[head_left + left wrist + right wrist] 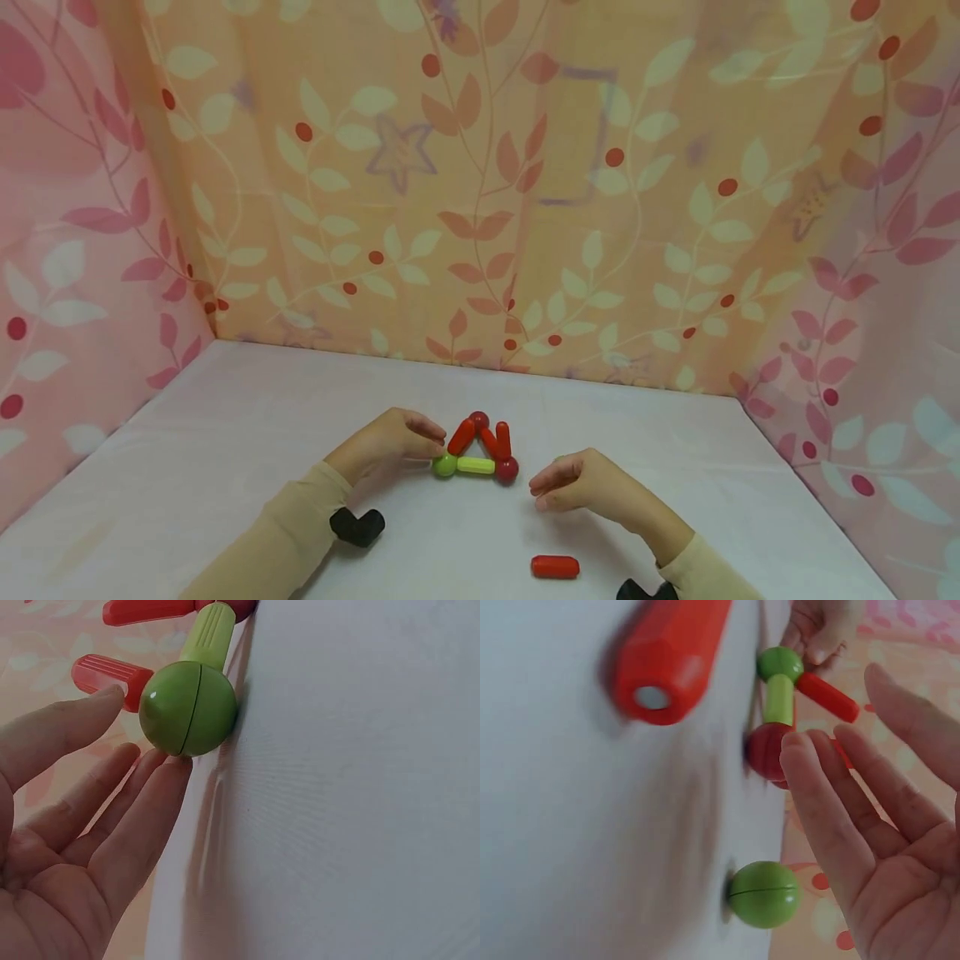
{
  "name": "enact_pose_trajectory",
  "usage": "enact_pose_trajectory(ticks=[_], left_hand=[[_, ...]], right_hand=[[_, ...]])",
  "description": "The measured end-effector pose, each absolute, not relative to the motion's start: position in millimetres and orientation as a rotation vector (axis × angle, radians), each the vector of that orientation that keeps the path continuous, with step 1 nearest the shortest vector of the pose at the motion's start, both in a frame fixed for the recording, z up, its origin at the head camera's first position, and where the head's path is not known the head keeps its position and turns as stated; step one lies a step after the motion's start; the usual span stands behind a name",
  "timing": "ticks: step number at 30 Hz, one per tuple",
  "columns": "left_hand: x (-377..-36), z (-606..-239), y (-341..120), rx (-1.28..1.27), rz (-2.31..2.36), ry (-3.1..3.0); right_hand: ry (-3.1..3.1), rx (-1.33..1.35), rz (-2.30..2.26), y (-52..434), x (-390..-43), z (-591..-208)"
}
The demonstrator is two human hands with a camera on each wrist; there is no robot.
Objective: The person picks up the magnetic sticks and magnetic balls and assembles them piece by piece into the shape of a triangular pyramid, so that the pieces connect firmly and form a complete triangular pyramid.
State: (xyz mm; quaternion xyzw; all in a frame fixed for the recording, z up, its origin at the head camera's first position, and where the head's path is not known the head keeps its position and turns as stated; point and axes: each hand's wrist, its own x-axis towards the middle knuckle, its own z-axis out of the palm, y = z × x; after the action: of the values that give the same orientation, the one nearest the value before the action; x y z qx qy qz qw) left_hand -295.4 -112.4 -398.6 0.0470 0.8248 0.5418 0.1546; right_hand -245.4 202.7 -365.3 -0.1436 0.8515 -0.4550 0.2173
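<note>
A triangular build of magnetic-looking rods and balls sits mid-table: a green ball (445, 465), a yellow-green rod (476, 466), a red ball (507, 470) and a second red ball (478, 421) behind. One red rod (112, 679) slants up from the green ball, its outer end free in the right wrist view. Two more red rods rise near the right-hand red ball. My left hand (397, 437) touches the green ball with its extended fingertips. To the right of the build, my right hand (588, 483) hovers with fingers loosely extended, holding nothing.
A loose red rod (555, 567) with a metal disc in its end lies in front of my right hand. Another green ball (763, 894) rests on the table near that hand, hidden in the head view. Patterned curtains (480, 208) wall the table's back and sides.
</note>
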Motion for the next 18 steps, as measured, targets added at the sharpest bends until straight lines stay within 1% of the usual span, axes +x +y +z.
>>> enact_pose_trajectory(ticks=[9,18], left_hand=[[-296,-403,-111,0.102,1.526,2.355],[-294,-403,-111,0.13,1.514,2.365]], right_hand=[[2.252,-0.378,-1.18,221,-229,-379],[2.184,-0.46,-1.181,227,-224,-385]])
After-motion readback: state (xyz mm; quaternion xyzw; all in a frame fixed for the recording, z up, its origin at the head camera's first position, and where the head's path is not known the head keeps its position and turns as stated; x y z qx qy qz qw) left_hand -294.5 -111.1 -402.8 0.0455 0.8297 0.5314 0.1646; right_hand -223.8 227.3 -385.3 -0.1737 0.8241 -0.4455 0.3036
